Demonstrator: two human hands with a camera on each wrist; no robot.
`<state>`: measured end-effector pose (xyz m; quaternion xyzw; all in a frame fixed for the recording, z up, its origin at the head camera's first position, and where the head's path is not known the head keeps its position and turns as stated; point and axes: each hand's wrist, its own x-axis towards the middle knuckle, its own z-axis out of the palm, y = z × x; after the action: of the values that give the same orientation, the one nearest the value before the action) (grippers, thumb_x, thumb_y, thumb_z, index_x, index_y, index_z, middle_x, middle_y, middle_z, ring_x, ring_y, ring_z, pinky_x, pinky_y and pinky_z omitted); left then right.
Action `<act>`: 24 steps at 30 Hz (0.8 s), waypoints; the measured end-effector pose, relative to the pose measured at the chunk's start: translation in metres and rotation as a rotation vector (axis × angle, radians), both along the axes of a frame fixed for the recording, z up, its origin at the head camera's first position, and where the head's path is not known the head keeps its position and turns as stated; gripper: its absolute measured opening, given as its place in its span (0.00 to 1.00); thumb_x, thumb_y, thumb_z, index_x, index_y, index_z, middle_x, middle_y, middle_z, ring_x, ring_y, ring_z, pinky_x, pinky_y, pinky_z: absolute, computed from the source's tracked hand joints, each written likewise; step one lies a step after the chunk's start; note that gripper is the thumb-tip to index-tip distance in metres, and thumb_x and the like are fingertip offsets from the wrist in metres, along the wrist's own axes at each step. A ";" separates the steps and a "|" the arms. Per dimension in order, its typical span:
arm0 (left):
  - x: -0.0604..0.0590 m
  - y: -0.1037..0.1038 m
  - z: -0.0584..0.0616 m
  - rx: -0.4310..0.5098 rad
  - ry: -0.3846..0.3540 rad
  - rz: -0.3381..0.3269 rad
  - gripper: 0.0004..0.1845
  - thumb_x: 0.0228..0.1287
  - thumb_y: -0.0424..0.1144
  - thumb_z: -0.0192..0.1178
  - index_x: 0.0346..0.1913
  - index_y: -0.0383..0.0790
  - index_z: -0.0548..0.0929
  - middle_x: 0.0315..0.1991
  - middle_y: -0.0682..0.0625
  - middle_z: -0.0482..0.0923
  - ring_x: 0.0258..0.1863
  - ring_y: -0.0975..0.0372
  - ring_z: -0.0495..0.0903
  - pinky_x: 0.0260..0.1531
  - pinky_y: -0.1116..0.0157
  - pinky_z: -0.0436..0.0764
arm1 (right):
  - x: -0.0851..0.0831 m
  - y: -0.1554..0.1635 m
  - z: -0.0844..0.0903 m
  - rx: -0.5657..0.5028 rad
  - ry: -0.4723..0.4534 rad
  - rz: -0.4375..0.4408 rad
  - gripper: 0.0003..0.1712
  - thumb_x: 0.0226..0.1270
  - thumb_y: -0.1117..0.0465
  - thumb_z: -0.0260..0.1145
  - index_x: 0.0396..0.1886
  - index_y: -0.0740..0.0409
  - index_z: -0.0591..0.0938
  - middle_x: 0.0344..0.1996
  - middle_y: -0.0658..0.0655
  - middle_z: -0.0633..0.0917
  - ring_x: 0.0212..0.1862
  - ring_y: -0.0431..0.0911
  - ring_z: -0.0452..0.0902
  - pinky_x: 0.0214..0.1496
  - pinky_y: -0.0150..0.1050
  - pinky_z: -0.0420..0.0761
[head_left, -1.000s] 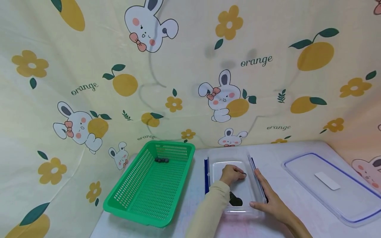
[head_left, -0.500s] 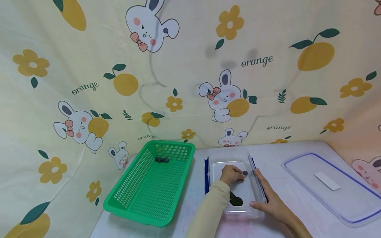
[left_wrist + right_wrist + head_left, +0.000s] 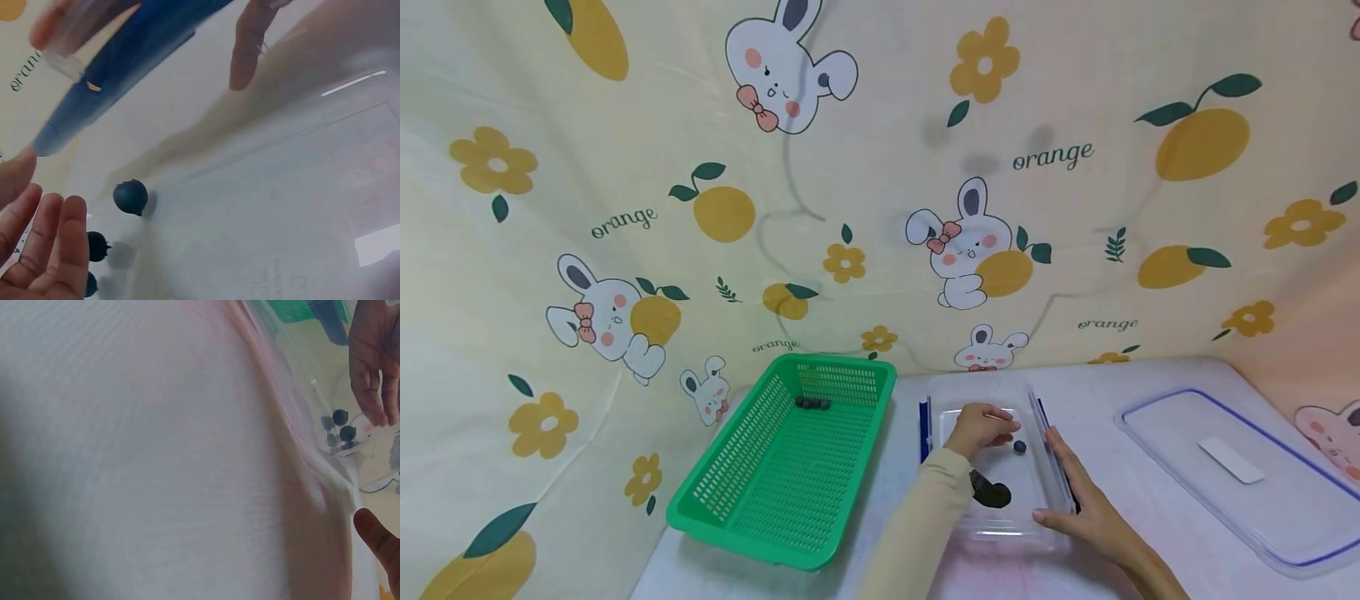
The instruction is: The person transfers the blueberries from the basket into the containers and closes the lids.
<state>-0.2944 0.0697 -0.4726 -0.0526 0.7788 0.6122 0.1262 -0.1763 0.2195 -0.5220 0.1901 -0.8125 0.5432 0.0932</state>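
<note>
Just now my left hand (image 3: pixel 981 427) hangs inside the clear container (image 3: pixel 1000 521), fingers loose and apart, holding nothing. One loose blueberry (image 3: pixel 1020 447) lies on the container floor just right of my fingertips and slightly nearer to me, not touching them. That's the relation that counts: berry to the right of the left hand, which is the closer hand. It's round, so no long axis to speak of. In the left wrist view the same berry (image 3: pixel 130 196) sits alone on the clear floor, beside my fingers.

My right hand (image 3: pixel 1086 508) rests flat along the container's right wall, fingers straight, steadying it from outside.

More blueberries form a dark clump (image 3: pixel 988 492) at the near end, partly behind my left sleeve (image 3: pixel 925 533); can't count them from the head view. Left of the container stands a green basket (image 3: pixel 730 517) w/ a few berries (image 3: pixel 812 403) at its far end. The lid (image 3: pixel 1262 483) lies well to the right.

Right wrist view is mostly blur: white cloth up close, a few berries seen through plastic.
</note>
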 end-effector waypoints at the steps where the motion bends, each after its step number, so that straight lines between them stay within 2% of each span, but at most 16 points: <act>1: 0.001 -0.001 0.002 0.010 -0.003 -0.005 0.04 0.54 0.29 0.71 0.31 0.36 0.85 0.24 0.50 0.82 0.26 0.59 0.83 0.33 0.64 0.83 | 0.000 0.000 0.000 -0.004 -0.008 0.002 0.60 0.51 0.64 0.72 0.79 0.50 0.45 0.76 0.61 0.43 0.72 0.46 0.41 0.55 0.76 0.49; 6: 0.003 -0.007 0.010 0.050 -0.011 -0.028 0.04 0.56 0.32 0.71 0.32 0.38 0.85 0.27 0.50 0.83 0.29 0.57 0.83 0.37 0.61 0.83 | 0.000 0.001 -0.001 0.007 -0.024 0.005 0.60 0.53 0.64 0.71 0.79 0.49 0.44 0.76 0.62 0.42 0.71 0.54 0.41 0.55 0.76 0.49; 8: 0.003 -0.010 0.013 0.049 -0.007 -0.044 0.05 0.56 0.34 0.71 0.33 0.39 0.85 0.28 0.50 0.83 0.31 0.56 0.84 0.37 0.60 0.83 | -0.001 0.002 -0.001 0.007 -0.024 0.008 0.60 0.53 0.64 0.71 0.79 0.49 0.44 0.76 0.62 0.42 0.72 0.50 0.40 0.55 0.76 0.48; 12: 0.005 -0.015 0.017 0.030 -0.002 -0.083 0.06 0.57 0.37 0.71 0.34 0.40 0.84 0.31 0.49 0.84 0.35 0.53 0.84 0.39 0.58 0.82 | -0.001 0.002 -0.002 -0.005 -0.023 0.016 0.60 0.54 0.64 0.71 0.79 0.49 0.44 0.76 0.61 0.41 0.71 0.34 0.38 0.57 0.75 0.45; 14: 0.005 -0.017 0.019 0.021 -0.010 -0.105 0.06 0.58 0.38 0.70 0.34 0.40 0.84 0.33 0.48 0.85 0.37 0.52 0.84 0.39 0.59 0.82 | -0.001 0.002 -0.002 -0.007 -0.028 0.016 0.60 0.54 0.64 0.71 0.79 0.49 0.43 0.76 0.62 0.41 0.70 0.30 0.38 0.58 0.75 0.43; 19: 0.008 -0.021 0.024 0.009 0.011 -0.155 0.05 0.59 0.38 0.69 0.35 0.42 0.85 0.34 0.48 0.85 0.37 0.53 0.84 0.38 0.60 0.82 | 0.000 0.003 -0.004 -0.012 -0.049 0.015 0.60 0.55 0.64 0.70 0.79 0.48 0.43 0.76 0.62 0.40 0.70 0.32 0.37 0.58 0.76 0.42; 24: 0.012 -0.030 0.029 0.035 0.095 -0.231 0.05 0.62 0.38 0.67 0.37 0.39 0.85 0.35 0.46 0.84 0.35 0.54 0.83 0.37 0.61 0.82 | -0.002 0.003 -0.004 -0.030 -0.047 0.032 0.60 0.55 0.64 0.70 0.79 0.48 0.42 0.76 0.61 0.40 0.71 0.34 0.36 0.59 0.75 0.41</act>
<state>-0.2822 0.0396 -0.4433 0.0688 0.7738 0.6091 0.1597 -0.1781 0.2221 -0.5259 0.1886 -0.8032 0.5609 0.0681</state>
